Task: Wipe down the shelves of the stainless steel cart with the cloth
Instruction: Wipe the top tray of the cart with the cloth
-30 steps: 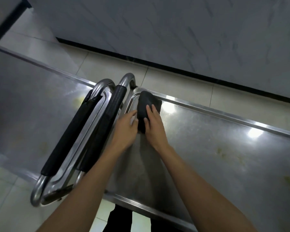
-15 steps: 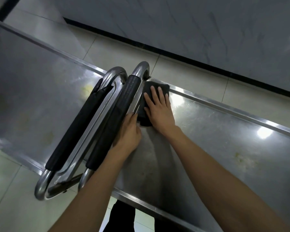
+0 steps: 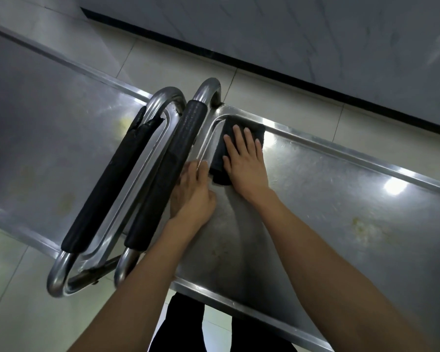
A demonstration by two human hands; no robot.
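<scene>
- Our right hand (image 3: 247, 166), fingers now flat and spread, has pushed the dark folded cloth (image 3: 220, 148) into the far corner of the stainless steel cart shelf (image 3: 341, 199), beside the black-padded handle (image 3: 168, 171).
- Our left hand (image 3: 193, 194) rests by that handle, fingers loosely curled, empty.
- We judge the corner wiped; the stained stretch remains.

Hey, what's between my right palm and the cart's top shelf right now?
In the head view, the dark cloth lies flat between the right hand and the shelf, in its far corner.
</scene>
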